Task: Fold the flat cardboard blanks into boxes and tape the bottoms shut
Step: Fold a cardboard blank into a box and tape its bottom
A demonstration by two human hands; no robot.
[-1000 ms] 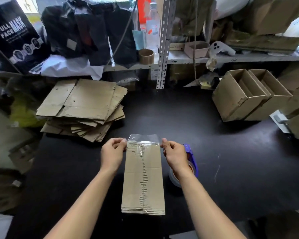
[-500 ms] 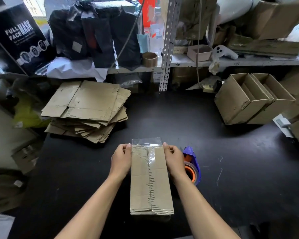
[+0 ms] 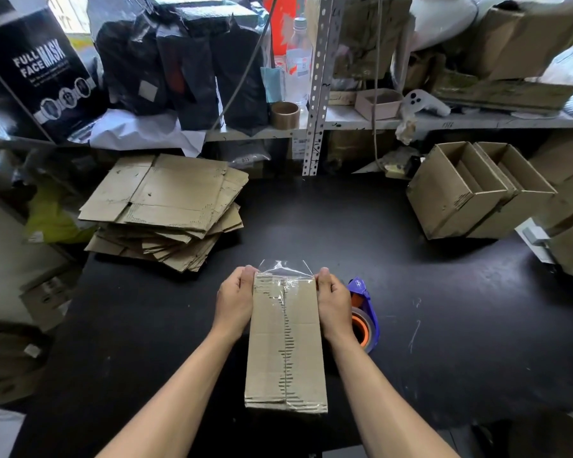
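1. I've got the box (image 3: 286,345) bottom-up between my two hands, its long axis running straight away from me, near end at my forearms, far end at my fingertips.
2. My left hand (image 3: 234,302) is curled round the far left edge, my right hand (image 3: 334,304) round the far right edge; both grip the box, equally close to it.
3. The bit that matters: a loose flap of clear tape (image 3: 285,268) sticks out just beyond the far end, ahead of both sets of fingers and between them. I reckon the next move is folding it down over that far wall.
4. The cardboard is dull brown, flat-faced, with a ragged corrugated seam down the middle; the tape over it is glossy and wrinkled near the far end.
5. The tape dispenser (image 3: 364,314) sits just beside my right wrist, purple frame, orange core.
6. Flat blanks (image 3: 169,206) are stacked well off beyond my left hand; finished boxes (image 3: 470,193) stand well off beyond my right.
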